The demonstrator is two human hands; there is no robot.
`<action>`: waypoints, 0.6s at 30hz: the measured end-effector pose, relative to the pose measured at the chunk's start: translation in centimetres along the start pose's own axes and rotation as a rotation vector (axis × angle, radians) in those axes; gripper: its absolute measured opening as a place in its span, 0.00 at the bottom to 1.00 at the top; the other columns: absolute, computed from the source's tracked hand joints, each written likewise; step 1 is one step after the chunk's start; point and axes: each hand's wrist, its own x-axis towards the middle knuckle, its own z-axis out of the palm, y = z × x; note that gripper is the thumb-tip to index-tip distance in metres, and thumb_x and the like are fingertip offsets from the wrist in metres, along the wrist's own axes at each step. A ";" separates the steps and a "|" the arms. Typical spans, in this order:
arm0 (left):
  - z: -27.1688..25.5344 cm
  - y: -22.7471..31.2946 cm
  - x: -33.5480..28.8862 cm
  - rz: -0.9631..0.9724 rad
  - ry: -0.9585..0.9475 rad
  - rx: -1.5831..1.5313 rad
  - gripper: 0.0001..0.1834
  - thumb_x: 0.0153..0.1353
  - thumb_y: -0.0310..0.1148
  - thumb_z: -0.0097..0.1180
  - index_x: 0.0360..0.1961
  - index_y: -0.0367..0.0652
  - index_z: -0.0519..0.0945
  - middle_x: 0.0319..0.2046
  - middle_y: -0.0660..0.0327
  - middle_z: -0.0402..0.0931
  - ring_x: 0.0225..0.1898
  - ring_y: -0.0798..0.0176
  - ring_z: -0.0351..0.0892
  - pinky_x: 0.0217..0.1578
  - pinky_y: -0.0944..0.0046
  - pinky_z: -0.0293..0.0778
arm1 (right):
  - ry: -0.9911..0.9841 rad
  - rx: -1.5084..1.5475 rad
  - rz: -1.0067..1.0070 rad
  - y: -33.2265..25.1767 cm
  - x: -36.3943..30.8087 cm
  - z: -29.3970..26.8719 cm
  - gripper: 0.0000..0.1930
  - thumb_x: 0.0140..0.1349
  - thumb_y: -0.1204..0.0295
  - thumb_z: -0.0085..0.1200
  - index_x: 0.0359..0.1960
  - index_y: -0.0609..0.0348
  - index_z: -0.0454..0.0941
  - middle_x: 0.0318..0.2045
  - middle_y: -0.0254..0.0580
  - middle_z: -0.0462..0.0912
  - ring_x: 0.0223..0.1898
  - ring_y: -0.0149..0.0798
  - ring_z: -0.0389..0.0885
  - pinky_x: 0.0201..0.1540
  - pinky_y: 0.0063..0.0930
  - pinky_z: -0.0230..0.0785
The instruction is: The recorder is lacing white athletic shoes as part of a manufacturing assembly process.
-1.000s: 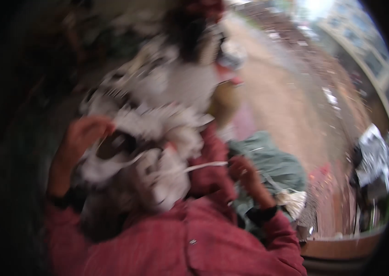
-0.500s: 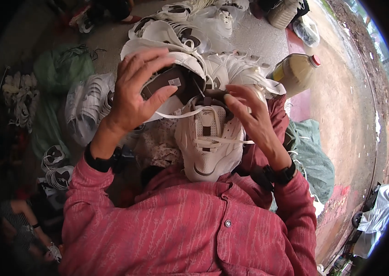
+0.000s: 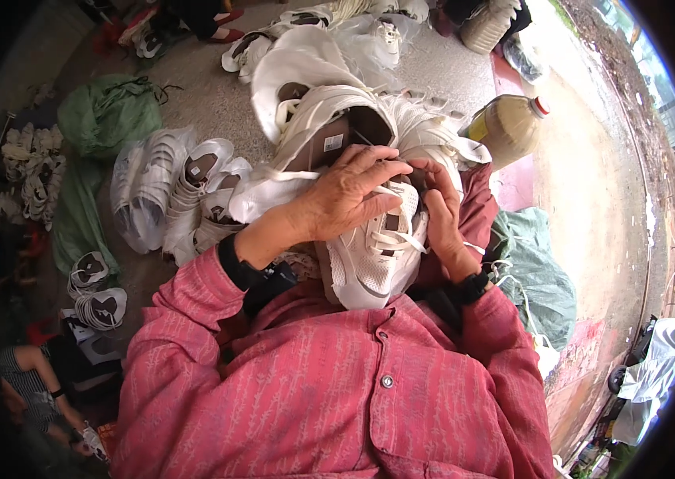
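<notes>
A white sneaker point(image 3: 357, 267) with pale laces sits against my lap, its toe pointing toward me. My left hand point(image 3: 337, 199) reaches over its tongue and collar, fingers stretched out and the thumb apart beside the lace point(image 3: 392, 239). At the collar's right side, my right hand point(image 3: 445, 211) has bent fingers gripping the sneaker's edge. The fingertips of both hands meet there and partly hide the opening. Just beyond them lies a bundle of white shoe uppers point(image 3: 329, 108) with dark brown lining.
More stacked uppers point(image 3: 425, 128) lie beyond my right hand, beside a large capped jug point(image 3: 509, 128). To the left are stacks of uppers point(image 3: 194, 191) and green sacks point(image 3: 110, 116). Another green sack point(image 3: 533, 271) lies at my right. Other people's legs point(image 3: 206, 20) show at the far edge.
My left hand has come down and right from above the uppers onto the sneaker. My right hand has lowered slightly. The sneaker has turned a little.
</notes>
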 end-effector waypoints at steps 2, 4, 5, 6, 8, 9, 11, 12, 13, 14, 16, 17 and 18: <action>0.1 0.1 0.5 0.010 -0.004 0.019 0.22 0.64 0.37 0.57 0.59 0.48 0.73 0.58 0.53 0.67 0.60 0.49 0.63 0.61 0.56 0.62 | 0.022 0.006 -0.036 0.5 0.3 -0.5 0.25 0.55 0.82 0.33 0.56 0.67 0.68 0.50 0.41 0.75 0.52 0.32 0.73 0.60 0.24 0.61; 0.0 0.2 0.5 0.025 0.026 0.038 0.18 0.63 0.36 0.59 0.54 0.50 0.78 0.57 0.53 0.68 0.59 0.50 0.65 0.60 0.57 0.63 | 0.019 -0.062 0.005 0.3 0.2 -0.4 0.25 0.56 0.82 0.34 0.57 0.63 0.69 0.48 0.38 0.76 0.48 0.29 0.73 0.55 0.21 0.63; 0.0 0.1 0.2 0.033 0.041 0.047 0.18 0.63 0.36 0.59 0.54 0.50 0.78 0.57 0.53 0.68 0.59 0.50 0.65 0.60 0.57 0.63 | 0.014 -0.093 0.024 0.0 0.0 -0.3 0.25 0.56 0.82 0.35 0.57 0.62 0.69 0.47 0.37 0.76 0.47 0.28 0.73 0.54 0.20 0.63; -0.3 0.1 -0.2 0.044 0.046 -0.008 0.15 0.62 0.35 0.60 0.51 0.49 0.81 0.56 0.54 0.69 0.58 0.51 0.67 0.60 0.57 0.63 | -0.011 -0.159 0.023 -0.2 -0.2 -0.2 0.25 0.57 0.81 0.35 0.57 0.61 0.69 0.46 0.35 0.77 0.45 0.27 0.73 0.51 0.19 0.64; -0.8 0.0 -1.0 0.018 0.068 -0.128 0.11 0.59 0.32 0.63 0.43 0.46 0.85 0.54 0.55 0.73 0.57 0.53 0.71 0.58 0.58 0.65 | 0.038 -0.357 -0.005 -1.1 -0.6 -0.5 0.18 0.65 0.75 0.45 0.57 0.61 0.69 0.44 0.35 0.77 0.45 0.27 0.73 0.50 0.20 0.65; -1.1 0.0 -1.5 0.015 0.075 -0.119 0.11 0.59 0.32 0.63 0.43 0.46 0.85 0.54 0.55 0.73 0.57 0.53 0.71 0.58 0.58 0.65 | 0.080 -0.332 -0.023 -1.7 -1.1 0.1 0.17 0.68 0.72 0.49 0.57 0.61 0.69 0.44 0.36 0.76 0.45 0.27 0.73 0.50 0.21 0.66; -1.4 0.0 -2.3 -0.092 0.064 -0.259 0.11 0.57 0.31 0.64 0.42 0.46 0.85 0.51 0.56 0.75 0.57 0.53 0.71 0.58 0.58 0.65 | 0.080 -0.375 -0.025 -2.9 -2.2 -0.3 0.18 0.68 0.70 0.50 0.58 0.61 0.69 0.45 0.37 0.77 0.46 0.27 0.73 0.50 0.21 0.66; -1.7 -0.1 -2.3 0.099 0.160 -0.009 0.08 0.56 0.31 0.65 0.38 0.44 0.85 0.49 0.58 0.77 0.56 0.54 0.71 0.57 0.58 0.65 | 0.080 -0.416 -0.027 -3.6 -2.7 -0.5 0.19 0.69 0.67 0.52 0.58 0.61 0.68 0.46 0.38 0.77 0.46 0.28 0.74 0.50 0.22 0.67; -1.9 0.4 -2.2 0.100 0.155 -0.014 0.08 0.56 0.31 0.65 0.38 0.44 0.85 0.49 0.58 0.77 0.56 0.54 0.71 0.57 0.58 0.65 | 0.086 -0.417 -0.023 -4.4 -3.4 -0.7 0.19 0.69 0.67 0.52 0.58 0.61 0.68 0.46 0.38 0.77 0.46 0.28 0.74 0.50 0.22 0.67; -2.2 1.0 -2.2 0.101 0.152 -0.015 0.06 0.56 0.31 0.65 0.35 0.43 0.84 0.48 0.59 0.77 0.54 0.55 0.72 0.56 0.58 0.66 | 0.054 -0.351 0.080 -5.1 -4.2 -0.8 0.19 0.70 0.67 0.51 0.59 0.61 0.67 0.46 0.39 0.76 0.46 0.28 0.74 0.49 0.23 0.67; -2.5 2.0 -1.9 0.059 0.118 -0.063 0.06 0.58 0.31 0.64 0.29 0.41 0.80 0.45 0.60 0.77 0.50 0.57 0.73 0.52 0.58 0.67 | 0.017 -0.216 0.219 -5.5 -5.3 -1.2 0.21 0.70 0.63 0.50 0.59 0.60 0.65 0.42 0.36 0.76 0.40 0.26 0.73 0.41 0.21 0.68; -2.6 2.5 -1.9 0.059 0.111 -0.068 0.06 0.58 0.31 0.64 0.29 0.41 0.80 0.45 0.60 0.77 0.50 0.57 0.73 0.52 0.58 0.67 | 0.024 -0.214 0.224 -5.8 -6.0 -1.4 0.21 0.70 0.63 0.50 0.59 0.60 0.65 0.42 0.36 0.76 0.40 0.26 0.73 0.41 0.21 0.68; -2.8 2.9 -2.0 0.028 0.100 -0.097 0.07 0.58 0.32 0.63 0.28 0.41 0.79 0.43 0.61 0.77 0.49 0.58 0.72 0.51 0.58 0.66 | -0.063 -0.274 0.325 -6.6 -6.5 -1.6 0.21 0.70 0.63 0.50 0.59 0.60 0.66 0.39 0.34 0.76 0.37 0.24 0.73 0.37 0.20 0.67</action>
